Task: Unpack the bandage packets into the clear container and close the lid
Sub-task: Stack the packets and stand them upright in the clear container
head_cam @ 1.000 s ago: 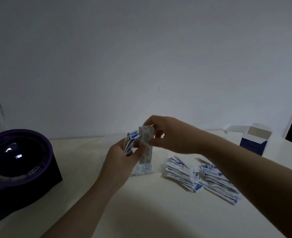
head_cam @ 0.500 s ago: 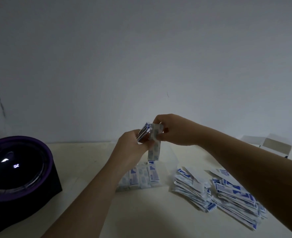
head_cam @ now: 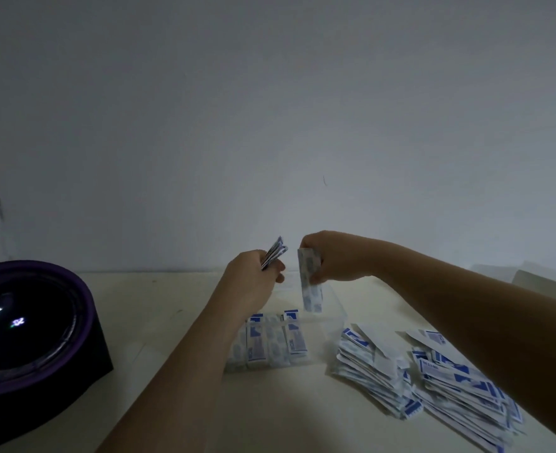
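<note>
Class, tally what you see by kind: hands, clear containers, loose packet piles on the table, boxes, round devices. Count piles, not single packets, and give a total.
Hands: 2, left hand gripping a packet bunch, right hand pinching a single packet
Clear container: 1
Packet piles: 2, left pile, right pile
White box: 1
Round dark device: 1
Total: 7

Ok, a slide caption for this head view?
Right hand holds one blue-and-white bandage packet over the clear plastic container; left hand grips a packet bundle.

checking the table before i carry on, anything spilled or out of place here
Nothing damaged or spilled. The two packet piles right of the clear container lean and fan out loosely; packets inside it stand in a neat row.
</note>
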A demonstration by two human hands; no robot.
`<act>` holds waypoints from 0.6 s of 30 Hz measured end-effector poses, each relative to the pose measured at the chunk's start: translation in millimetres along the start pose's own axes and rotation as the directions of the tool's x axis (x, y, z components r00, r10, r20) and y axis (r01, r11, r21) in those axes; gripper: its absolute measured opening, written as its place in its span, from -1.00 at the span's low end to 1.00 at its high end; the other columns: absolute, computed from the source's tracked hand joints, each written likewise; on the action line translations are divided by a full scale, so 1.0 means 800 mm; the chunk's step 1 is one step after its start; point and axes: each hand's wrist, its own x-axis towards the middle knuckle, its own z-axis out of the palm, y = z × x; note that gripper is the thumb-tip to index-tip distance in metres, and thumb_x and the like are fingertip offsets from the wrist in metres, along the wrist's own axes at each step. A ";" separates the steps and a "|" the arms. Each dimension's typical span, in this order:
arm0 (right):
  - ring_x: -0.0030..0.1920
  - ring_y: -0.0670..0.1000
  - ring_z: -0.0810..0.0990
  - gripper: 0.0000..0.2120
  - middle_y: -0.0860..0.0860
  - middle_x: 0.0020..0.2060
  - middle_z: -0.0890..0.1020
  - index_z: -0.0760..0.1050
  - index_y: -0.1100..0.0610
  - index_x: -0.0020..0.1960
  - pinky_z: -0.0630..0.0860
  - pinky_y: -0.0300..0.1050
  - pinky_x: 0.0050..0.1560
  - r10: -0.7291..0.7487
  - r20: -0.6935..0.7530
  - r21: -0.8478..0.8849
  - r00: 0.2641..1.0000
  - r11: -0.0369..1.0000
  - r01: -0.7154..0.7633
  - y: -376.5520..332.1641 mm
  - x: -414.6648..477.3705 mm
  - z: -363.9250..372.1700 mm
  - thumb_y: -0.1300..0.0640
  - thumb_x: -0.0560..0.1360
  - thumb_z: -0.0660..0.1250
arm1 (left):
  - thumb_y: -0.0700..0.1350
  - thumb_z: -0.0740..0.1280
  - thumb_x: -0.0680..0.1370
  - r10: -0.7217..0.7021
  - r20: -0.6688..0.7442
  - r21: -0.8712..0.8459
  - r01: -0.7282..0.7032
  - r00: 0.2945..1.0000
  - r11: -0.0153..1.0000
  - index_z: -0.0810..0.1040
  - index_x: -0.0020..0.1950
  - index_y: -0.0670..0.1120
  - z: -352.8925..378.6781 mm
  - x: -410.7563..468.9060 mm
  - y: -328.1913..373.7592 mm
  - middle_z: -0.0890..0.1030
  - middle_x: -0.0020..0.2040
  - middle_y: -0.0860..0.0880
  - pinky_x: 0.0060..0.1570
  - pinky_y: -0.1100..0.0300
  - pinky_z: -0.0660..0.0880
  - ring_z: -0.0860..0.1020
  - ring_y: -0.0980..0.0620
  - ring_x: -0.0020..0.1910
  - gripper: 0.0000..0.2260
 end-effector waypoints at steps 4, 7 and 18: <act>0.05 0.06 0.48 -0.64 0.13 0.11 0.51 0.43 0.26 0.23 0.32 -0.25 -0.11 0.017 0.166 -0.160 0.986 0.987 0.010 -0.007 0.009 0.022 0.20 0.47 0.36 | -0.16 0.14 0.62 -0.092 0.224 0.206 0.045 0.970 0.978 0.53 -0.02 -0.14 0.008 -0.002 -0.006 0.64 -0.12 -0.07 -0.22 0.19 0.51 0.58 0.03 -0.25 -0.82; -0.05 0.03 0.53 -0.67 0.14 0.09 0.59 0.48 0.25 0.16 0.30 -0.31 -0.32 0.066 0.257 -0.205 0.964 0.979 -0.012 -0.009 0.019 0.033 0.23 0.42 0.40 | -0.19 0.13 0.59 -0.184 0.388 0.335 0.048 0.903 0.941 0.57 0.01 -0.22 0.010 0.000 -0.005 0.67 -0.06 -0.14 -0.06 0.12 0.56 0.65 -0.04 -0.14 -0.77; -0.07 0.00 0.57 -0.64 0.09 0.04 0.62 0.51 0.20 0.19 0.31 -0.34 -0.33 0.104 0.403 -0.183 0.909 0.983 -0.031 -0.003 0.033 0.037 0.23 0.40 0.42 | -0.20 0.11 0.63 -0.495 0.486 0.020 0.557 0.720 0.830 0.47 -0.04 -0.20 0.016 0.036 -0.010 0.65 -0.17 -0.18 -0.04 -0.05 0.56 0.62 -0.16 -0.15 -0.83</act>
